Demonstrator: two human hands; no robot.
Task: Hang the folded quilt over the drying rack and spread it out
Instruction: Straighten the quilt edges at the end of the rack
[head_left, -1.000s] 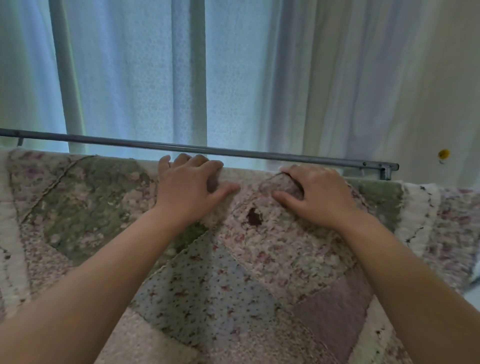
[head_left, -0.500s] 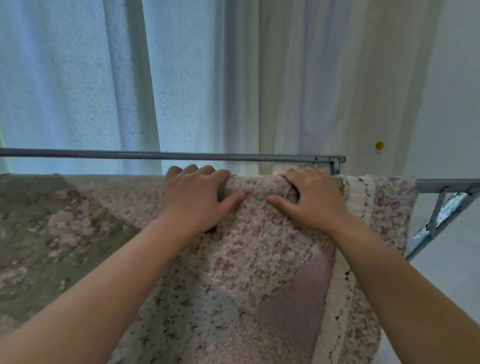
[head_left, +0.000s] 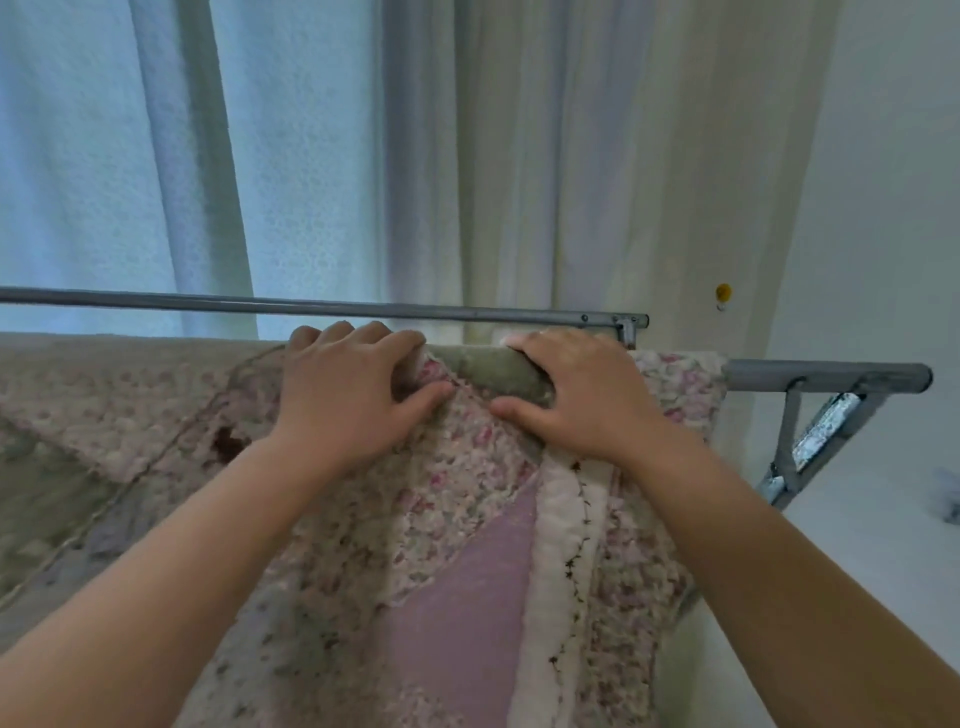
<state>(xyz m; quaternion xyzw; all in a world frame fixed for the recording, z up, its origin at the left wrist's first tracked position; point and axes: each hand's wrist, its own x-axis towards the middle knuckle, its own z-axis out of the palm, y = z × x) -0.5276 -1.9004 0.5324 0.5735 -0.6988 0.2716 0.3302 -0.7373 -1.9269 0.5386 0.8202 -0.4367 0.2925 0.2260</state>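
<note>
Head view: the quilt (head_left: 457, 545) is hanging over the near rail (head_left: 826, 375) of the drying rack (head_left: 785, 441), its long axis running along that rail, sideways to both hands. The left hand (head_left: 353, 395) and right hand (head_left: 576, 395) are gripping the top fold side by side — fingers curling over the back, thumbs pressing the front. The quilt's bound edge (head_left: 566, 519) is lying just below and outboard of the right hand — bare rail is continuing beyond, so the spreading probably goes that way.

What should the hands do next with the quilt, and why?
Probably tug the quilt rightward along the bar. The left hand and right hand grip its top fold side by side near its right edge, and bare bar shows beyond that edge.
</note>
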